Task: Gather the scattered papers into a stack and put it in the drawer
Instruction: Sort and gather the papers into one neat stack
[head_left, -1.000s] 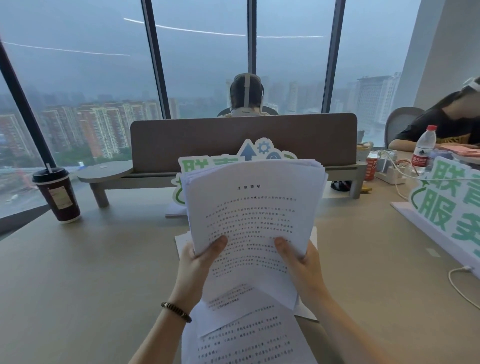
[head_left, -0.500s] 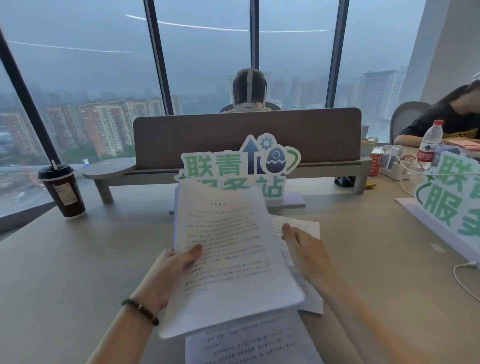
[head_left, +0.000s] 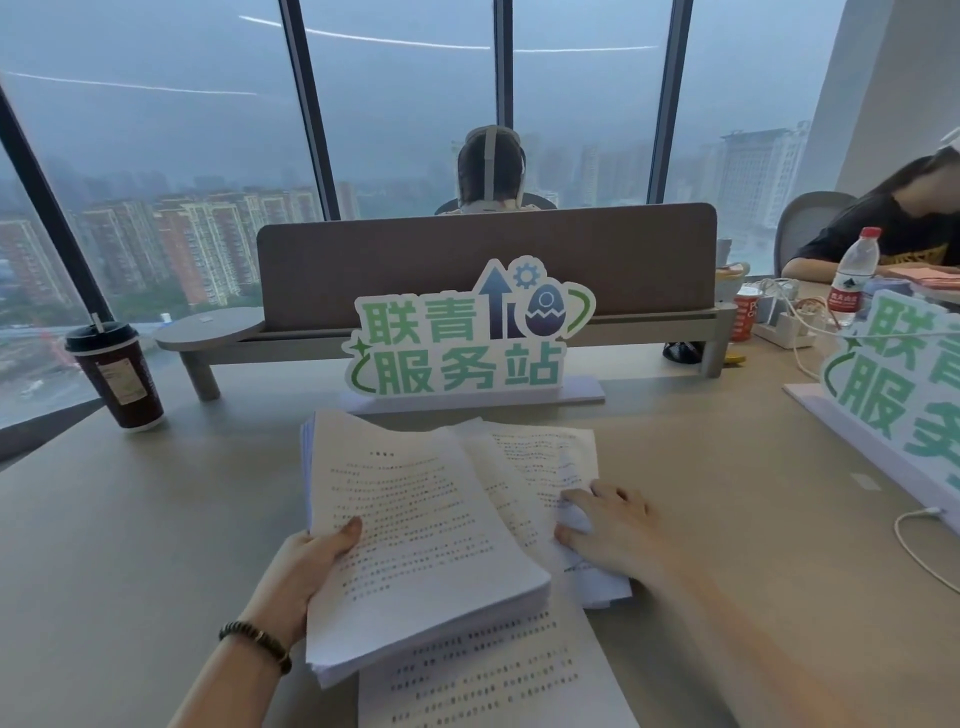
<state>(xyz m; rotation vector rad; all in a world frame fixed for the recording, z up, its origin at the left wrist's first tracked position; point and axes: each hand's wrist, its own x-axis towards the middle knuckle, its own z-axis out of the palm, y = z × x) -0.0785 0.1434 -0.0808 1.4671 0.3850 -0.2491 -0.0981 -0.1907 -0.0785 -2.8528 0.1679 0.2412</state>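
White paper stack (head_left: 415, 551) sits gripped at its left edge by the left hand (head_left: 306, 571), thumb on top; the right hand (head_left: 613, 535) presses flat, fingers spread, on loose sheets (head_left: 540, 467) just right. A coffee cup (head_left: 117, 376) stands far left.

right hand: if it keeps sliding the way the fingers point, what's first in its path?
The right hand lies on the loose sheets, fingers pointing left. First contact looks like the stack in the left hand; depth is unclear.

matt white paper stack (head_left: 415, 540); smooth matt table (head_left: 130, 545)
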